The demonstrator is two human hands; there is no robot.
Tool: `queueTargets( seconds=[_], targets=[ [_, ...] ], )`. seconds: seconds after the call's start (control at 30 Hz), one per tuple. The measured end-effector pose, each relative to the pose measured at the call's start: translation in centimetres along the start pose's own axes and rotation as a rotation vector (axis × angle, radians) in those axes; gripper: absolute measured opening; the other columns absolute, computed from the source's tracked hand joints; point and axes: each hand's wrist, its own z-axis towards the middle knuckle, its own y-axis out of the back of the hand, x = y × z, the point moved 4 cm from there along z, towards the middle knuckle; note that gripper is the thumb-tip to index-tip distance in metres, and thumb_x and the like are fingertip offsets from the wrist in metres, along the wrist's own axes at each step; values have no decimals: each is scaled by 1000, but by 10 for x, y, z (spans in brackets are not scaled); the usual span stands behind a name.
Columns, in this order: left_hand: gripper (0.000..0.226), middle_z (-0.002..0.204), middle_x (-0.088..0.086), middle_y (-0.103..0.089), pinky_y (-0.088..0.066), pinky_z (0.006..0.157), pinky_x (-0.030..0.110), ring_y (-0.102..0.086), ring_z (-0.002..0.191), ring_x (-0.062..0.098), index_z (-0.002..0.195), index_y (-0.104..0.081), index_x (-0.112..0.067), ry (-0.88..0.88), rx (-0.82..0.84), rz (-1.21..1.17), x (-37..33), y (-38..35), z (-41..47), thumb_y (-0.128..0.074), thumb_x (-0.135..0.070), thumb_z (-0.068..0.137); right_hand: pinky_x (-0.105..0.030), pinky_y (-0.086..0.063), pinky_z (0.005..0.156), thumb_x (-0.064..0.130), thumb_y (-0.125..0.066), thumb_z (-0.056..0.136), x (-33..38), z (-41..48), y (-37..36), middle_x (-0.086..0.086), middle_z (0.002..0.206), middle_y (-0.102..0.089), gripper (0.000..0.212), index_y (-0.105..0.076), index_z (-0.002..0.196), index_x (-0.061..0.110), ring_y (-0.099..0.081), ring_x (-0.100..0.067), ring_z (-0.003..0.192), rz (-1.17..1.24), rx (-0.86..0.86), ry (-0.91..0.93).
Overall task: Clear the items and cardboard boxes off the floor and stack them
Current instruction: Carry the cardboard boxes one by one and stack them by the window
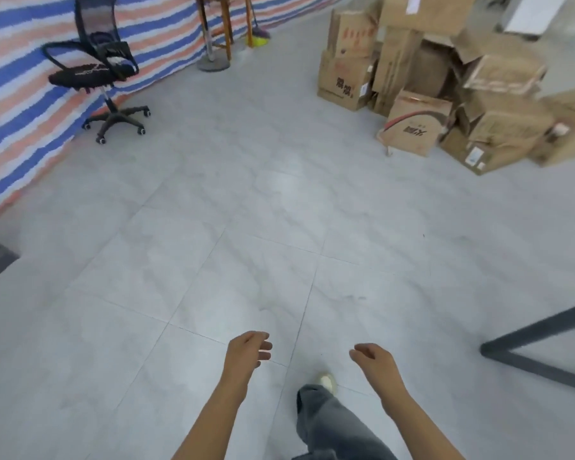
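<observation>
Empty hands over the floor (246, 210), boxes well ahead.
Far ahead-left, an office chair (97, 71) stands by a striped tarp (14, 127). The left hand (249, 348) and right hand (372, 358) are loosely curled and hold nothing. Far ahead-right, the cardboard boxes (445, 88) sit heaped, some upright, some tilted, the heap running rightward. A black frame (538, 330) lies to the right.

Left side: a blue, orange and white striped tarpaulin (20, 127) hangs down to the pale grey tiled floor (246, 194).
Chair: a black mesh swivel office chair (90, 73) stands upright on castors, just in front of the tarpaulin.
Far end: brown wooden furniture legs (226, 24), with a round grey metal stand base (213, 64) beside them and a yellow-and-purple broom head (259, 38) near.
Right edge: dark metal frame bars (538, 330).
</observation>
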Motion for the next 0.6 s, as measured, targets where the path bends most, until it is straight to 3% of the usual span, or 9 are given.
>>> queueTargets(
  seconds=[0.13, 0.27, 0.4, 0.5, 0.6],
  targets=[
    [12, 82, 8, -66, -43, 64, 25, -60, 69, 19, 89, -65, -6, -56, 130, 105, -62, -57, 49, -55, -12, 90, -28, -40, 78, 17, -56, 90, 22, 55, 34, -7, 105, -56, 30, -56, 117, 4, -51, -20, 94, 148, -109, -45],
    [13, 80, 7, -65, -43, 65, 25, -59, 67, 18, 85, -65, -8, -147, 172, 152, -135, -99, 94, -54, -12, 91, -27, -37, 62, 11, -57, 89, 83, 126, 73, -9, 88, -55, 6, -59, 91, 7, -48, -21, 79, 284, -173, -21],
    [15, 83, 9, -66, -43, 68, 27, -61, 71, 20, 83, -65, -10, -199, 124, 111, -195, -118, 141, -52, -11, 91, -27, -38, 65, 11, -57, 88, 157, 186, 97, -4, 85, -53, 4, -58, 91, 9, -48, -20, 79, 352, -185, 84],
    [15, 84, 10, -66, -44, 67, 27, -61, 71, 21, 84, -65, -8, -123, 102, 114, -207, -127, 175, -52, -10, 91, -26, -40, 73, 15, -58, 89, 187, 217, 91, 0, 91, -56, 12, -58, 100, 11, -52, -18, 86, 341, -137, 95],
    [14, 84, 12, -67, -43, 64, 27, -60, 71, 22, 90, -65, -4, -53, 115, 128, -217, -132, 211, -52, -10, 91, -22, -41, 68, 18, -57, 90, 201, 247, 75, 3, 88, -57, 8, -59, 97, 14, -52, -11, 80, 286, -75, 67]
  ],
)
